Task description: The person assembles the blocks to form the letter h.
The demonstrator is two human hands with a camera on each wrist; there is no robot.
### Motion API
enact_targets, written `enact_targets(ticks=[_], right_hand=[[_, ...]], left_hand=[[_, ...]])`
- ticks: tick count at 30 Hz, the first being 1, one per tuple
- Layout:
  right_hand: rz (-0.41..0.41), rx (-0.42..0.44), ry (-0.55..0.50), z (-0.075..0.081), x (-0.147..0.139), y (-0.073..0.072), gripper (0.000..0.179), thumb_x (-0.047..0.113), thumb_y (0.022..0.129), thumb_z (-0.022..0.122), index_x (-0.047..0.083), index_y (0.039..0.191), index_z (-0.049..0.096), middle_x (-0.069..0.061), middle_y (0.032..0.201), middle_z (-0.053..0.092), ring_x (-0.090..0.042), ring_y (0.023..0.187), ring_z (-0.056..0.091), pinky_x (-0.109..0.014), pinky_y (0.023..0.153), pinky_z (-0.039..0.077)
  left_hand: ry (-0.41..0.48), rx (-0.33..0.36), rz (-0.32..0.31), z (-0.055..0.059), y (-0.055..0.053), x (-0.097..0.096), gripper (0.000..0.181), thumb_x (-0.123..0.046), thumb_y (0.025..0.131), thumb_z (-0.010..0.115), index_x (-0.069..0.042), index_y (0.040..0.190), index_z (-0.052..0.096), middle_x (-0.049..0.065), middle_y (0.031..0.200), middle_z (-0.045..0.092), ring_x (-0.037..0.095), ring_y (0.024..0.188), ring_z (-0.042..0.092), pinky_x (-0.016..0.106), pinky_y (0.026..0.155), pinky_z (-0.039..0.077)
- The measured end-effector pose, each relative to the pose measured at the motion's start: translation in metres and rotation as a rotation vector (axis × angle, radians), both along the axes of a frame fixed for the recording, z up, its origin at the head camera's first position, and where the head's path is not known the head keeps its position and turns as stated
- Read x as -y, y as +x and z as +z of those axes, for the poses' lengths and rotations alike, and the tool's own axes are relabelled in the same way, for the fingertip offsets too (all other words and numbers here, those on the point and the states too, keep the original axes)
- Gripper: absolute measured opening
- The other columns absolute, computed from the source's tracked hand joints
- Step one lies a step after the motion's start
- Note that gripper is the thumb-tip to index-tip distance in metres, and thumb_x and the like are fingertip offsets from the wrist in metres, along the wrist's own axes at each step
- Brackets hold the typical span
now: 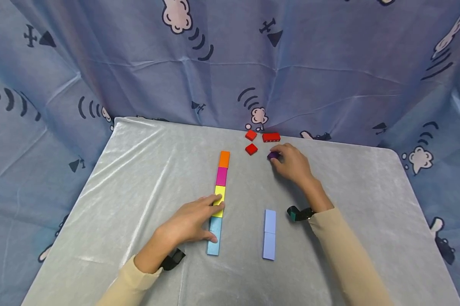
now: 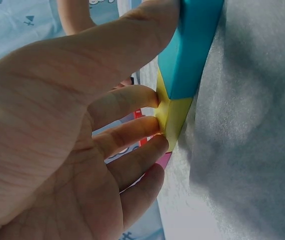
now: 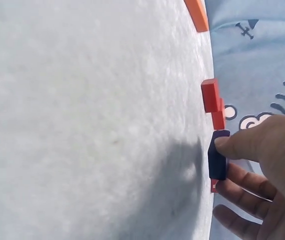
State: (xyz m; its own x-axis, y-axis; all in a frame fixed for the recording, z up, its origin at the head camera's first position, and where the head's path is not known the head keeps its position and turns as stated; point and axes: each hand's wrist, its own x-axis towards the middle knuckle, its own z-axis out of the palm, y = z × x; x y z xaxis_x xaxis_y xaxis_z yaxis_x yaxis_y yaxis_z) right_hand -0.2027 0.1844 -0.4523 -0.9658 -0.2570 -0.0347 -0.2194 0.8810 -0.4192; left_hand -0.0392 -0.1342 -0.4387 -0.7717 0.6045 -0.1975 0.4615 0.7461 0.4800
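Observation:
A straight row of blocks runs away from the person: light blue (image 1: 213, 249), yellow (image 1: 220, 191), magenta (image 1: 221, 176) and orange (image 1: 224, 159) at the far end. Over its near half lies my left hand (image 1: 188, 221), fingertips at the yellow block and thumb at the light blue one. In the left wrist view the fingers (image 2: 132, 102) are spread along the row's side. Farther back, my right hand (image 1: 293, 163) pinches a dark purple block (image 3: 217, 162) between thumb and fingers, its shadow falling on the cloth.
Just beyond the right hand are two small red blocks (image 1: 251, 149) and a longer red block (image 1: 271, 137) near the table's back edge. Two periwinkle blocks (image 1: 269, 242) lie end to end right of the row. A pale cloth (image 1: 168, 170) covers the table; a patterned blue curtain (image 1: 222, 85) hangs behind.

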Motion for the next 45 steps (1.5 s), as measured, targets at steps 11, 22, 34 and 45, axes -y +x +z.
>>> enact_targets(ticks=[11, 22, 34, 45], right_hand=[[0.132, -0.015, -0.072, 0.002, -0.003, 0.04, 0.033, 0.012, 0.098, 0.073, 0.005, 0.13, 0.073, -0.02, 0.127, 0.072, -0.037, 0.114, 0.07, -0.058, 0.099, 0.06], [0.287, 0.042, -0.081, 0.012, -0.01, 0.077, 0.03, 0.011, 0.095, 0.077, 0.007, 0.125, 0.075, -0.012, 0.119, 0.074, -0.03, 0.11, 0.07, -0.055, 0.1, 0.06], [0.279, 0.045, -0.122, 0.012, -0.013, 0.096, 0.03, 0.009, 0.095, 0.076, 0.008, 0.126, 0.074, -0.009, 0.119, 0.074, -0.025, 0.108, 0.069, -0.052, 0.099, 0.061], [0.304, 0.052, -0.145, 0.005, -0.014, 0.108, 0.028, 0.009, 0.095, 0.077, 0.009, 0.124, 0.075, -0.005, 0.118, 0.075, -0.023, 0.11, 0.07, -0.051, 0.099, 0.061]], left_hand=[[-0.004, 0.03, 0.019, 0.0, 0.002, 0.001, 0.09, -0.035, 0.079, 0.094, -0.007, 0.155, 0.054, 0.012, 0.164, 0.045, 0.036, 0.147, 0.053, 0.05, 0.121, 0.048], [-0.006, 0.034, 0.014, 0.001, -0.002, -0.005, 0.09, -0.036, 0.079, 0.094, -0.008, 0.155, 0.054, 0.012, 0.165, 0.045, 0.036, 0.148, 0.052, 0.049, 0.122, 0.047], [0.0, 0.008, 0.016, 0.003, -0.003, -0.001, 0.089, -0.034, 0.078, 0.094, -0.007, 0.154, 0.055, 0.013, 0.162, 0.047, 0.036, 0.144, 0.055, 0.048, 0.117, 0.052], [-0.018, -0.012, 0.003, 0.001, -0.001, -0.002, 0.089, -0.038, 0.077, 0.094, -0.008, 0.152, 0.057, 0.012, 0.161, 0.049, 0.034, 0.144, 0.055, 0.049, 0.12, 0.049]])
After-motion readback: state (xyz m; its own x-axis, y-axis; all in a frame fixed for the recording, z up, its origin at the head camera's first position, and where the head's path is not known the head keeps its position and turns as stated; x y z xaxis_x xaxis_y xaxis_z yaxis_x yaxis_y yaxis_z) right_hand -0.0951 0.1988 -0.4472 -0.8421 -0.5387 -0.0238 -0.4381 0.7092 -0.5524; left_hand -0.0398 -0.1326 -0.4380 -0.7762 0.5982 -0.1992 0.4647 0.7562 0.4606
